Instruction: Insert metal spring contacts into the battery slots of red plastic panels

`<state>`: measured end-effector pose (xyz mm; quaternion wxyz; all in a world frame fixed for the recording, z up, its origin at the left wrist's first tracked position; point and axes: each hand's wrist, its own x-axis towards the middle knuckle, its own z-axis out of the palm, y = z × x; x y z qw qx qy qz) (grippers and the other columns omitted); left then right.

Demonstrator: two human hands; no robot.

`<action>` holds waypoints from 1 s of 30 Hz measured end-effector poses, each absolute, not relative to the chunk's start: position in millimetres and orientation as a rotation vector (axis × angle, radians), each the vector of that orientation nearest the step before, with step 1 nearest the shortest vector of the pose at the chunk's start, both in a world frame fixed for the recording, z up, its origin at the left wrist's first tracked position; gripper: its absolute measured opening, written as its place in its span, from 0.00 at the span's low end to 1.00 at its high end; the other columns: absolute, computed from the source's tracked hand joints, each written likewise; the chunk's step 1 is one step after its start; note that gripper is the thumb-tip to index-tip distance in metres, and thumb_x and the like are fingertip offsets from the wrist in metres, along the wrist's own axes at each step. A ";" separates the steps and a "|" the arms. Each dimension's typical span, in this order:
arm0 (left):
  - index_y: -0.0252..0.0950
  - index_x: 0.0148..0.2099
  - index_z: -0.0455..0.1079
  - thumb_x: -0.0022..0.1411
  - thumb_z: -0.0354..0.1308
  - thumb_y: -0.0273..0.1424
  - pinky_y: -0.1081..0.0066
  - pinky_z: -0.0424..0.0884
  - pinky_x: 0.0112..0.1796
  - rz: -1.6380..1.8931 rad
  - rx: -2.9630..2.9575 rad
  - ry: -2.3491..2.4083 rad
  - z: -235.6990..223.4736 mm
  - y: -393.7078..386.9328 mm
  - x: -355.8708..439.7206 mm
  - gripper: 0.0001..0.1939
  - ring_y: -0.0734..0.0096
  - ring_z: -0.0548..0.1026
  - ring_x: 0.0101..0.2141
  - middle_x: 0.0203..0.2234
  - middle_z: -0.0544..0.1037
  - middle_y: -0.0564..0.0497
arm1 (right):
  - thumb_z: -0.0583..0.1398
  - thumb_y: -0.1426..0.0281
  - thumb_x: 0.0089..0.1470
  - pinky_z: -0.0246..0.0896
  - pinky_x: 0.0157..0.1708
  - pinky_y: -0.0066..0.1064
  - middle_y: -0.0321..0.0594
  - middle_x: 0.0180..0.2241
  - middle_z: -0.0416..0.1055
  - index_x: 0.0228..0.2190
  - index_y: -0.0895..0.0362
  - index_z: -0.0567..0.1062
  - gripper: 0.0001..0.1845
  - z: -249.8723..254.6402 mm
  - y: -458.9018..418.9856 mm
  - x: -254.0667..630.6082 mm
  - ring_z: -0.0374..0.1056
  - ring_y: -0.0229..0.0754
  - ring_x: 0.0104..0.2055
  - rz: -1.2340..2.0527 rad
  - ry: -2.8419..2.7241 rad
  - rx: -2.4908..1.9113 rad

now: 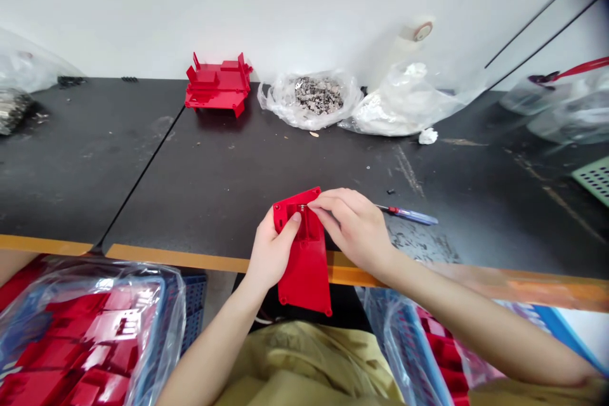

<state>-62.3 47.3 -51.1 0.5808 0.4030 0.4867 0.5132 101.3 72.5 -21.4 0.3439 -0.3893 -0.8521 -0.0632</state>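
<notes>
A red plastic housing (304,276) is tilted over the table's front edge. My left hand (273,247) is closed round its left side, with the thumb pressed inside a recess near the upper end. A small metal spring piece (302,208) shows in that recess, just above the thumb tip. From the right, my right hand (354,225) reaches in, thumb and forefinger pinched at the spring piece. The fingertips partly hide it. Behind the right hand lies a screwdriver (413,215) with a bluish clear handle, its shaft partly covered.
At the back stands another red plastic part (219,85). Beside it are a plastic bag of small metal pieces (316,98) and a white plastic bag (404,104). Bag-lined blue crates with red parts flank me, left (162,304) and right (423,349). A green basket (594,179) sits far right.
</notes>
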 end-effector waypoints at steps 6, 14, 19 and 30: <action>0.36 0.48 0.73 0.61 0.62 0.37 0.64 0.70 0.49 1.199 0.879 1.122 -46.2 45.7 -60.0 0.15 0.62 0.76 0.45 0.42 0.80 0.47 | 0.55 0.74 0.64 0.65 0.37 0.34 0.42 0.36 0.76 0.37 0.58 0.73 0.06 -20.8 74.2 98.1 0.70 0.41 0.37 -0.241 -2.221 -0.998; 0.34 0.39 0.72 0.62 0.61 0.45 0.70 0.70 0.40 1.297 0.984 1.228 -35.9 40.9 -64.9 0.17 0.69 0.74 0.33 0.32 0.77 0.52 | 0.56 0.75 0.63 0.63 0.36 0.34 0.42 0.34 0.73 0.34 0.57 0.73 0.06 -11.2 72.2 88.4 0.68 0.42 0.35 -0.218 -2.219 -0.926; 0.33 0.41 0.74 0.61 0.62 0.44 0.69 0.69 0.41 1.429 0.986 1.269 -21.0 40.9 -87.3 0.18 0.67 0.74 0.35 0.33 0.78 0.50 | 0.58 0.71 0.62 0.62 0.35 0.35 0.40 0.32 0.72 0.32 0.56 0.75 0.07 7.2 85.7 65.3 0.68 0.42 0.33 -0.059 -2.237 -0.864; 0.35 0.38 0.71 0.59 0.64 0.43 0.71 0.68 0.38 1.666 1.017 1.442 12.8 19.6 -137.8 0.16 0.70 0.73 0.33 0.30 0.76 0.53 | 0.69 0.53 0.44 0.70 0.33 0.35 0.37 0.30 0.74 0.31 0.56 0.69 0.23 39.6 104.8 -1.7 0.71 0.40 0.32 1.429 -1.770 -0.851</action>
